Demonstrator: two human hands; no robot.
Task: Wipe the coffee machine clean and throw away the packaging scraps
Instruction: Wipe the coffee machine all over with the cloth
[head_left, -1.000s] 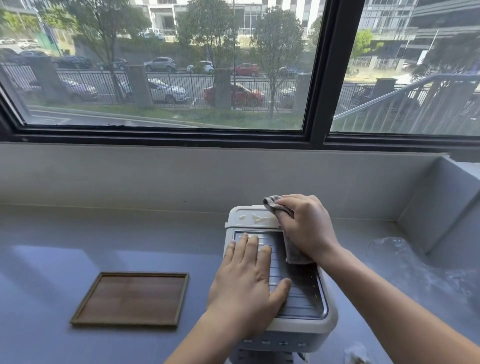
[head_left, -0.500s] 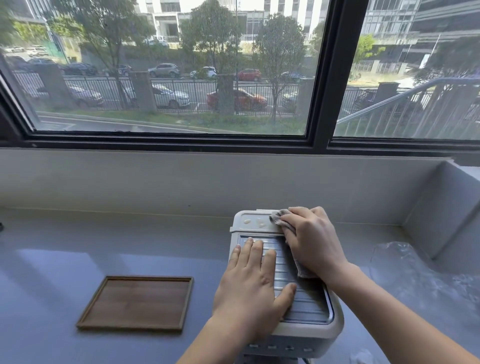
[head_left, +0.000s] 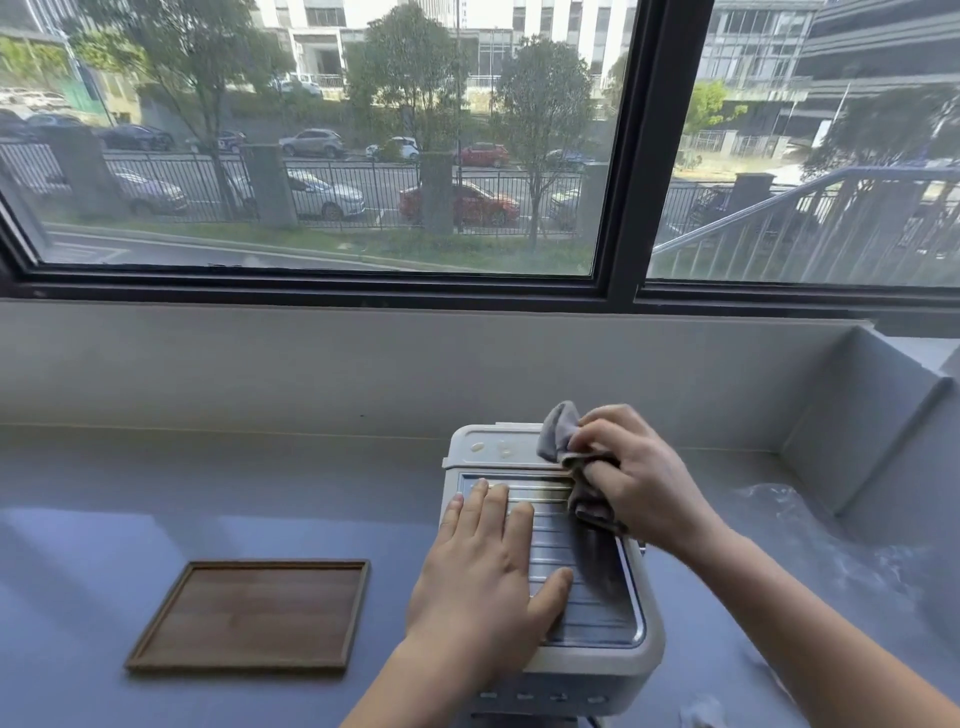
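- White boxy coffee machine with ribbed metal top sits on grey counter, right of brown wooden tray.
- Left hand flat, fingers spread, on the ribbed top.
- Right hand clutches bunched grey cloth at machine's back edge.
- Clear plastic wrap lies at right.

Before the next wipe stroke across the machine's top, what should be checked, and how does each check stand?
1. Cloth gripped in right hand: ok.
2. Left hand flat on the coffee machine, steadying it: ok.
3. Whitish spots on the rear strip wiped off: not ok, some show.
4. Ridged top plate clean: cannot tell.
5. Clear plastic packaging thrown away: not ok, lies on the counter at right.
6. Wooden tray clear of the stroke: ok.
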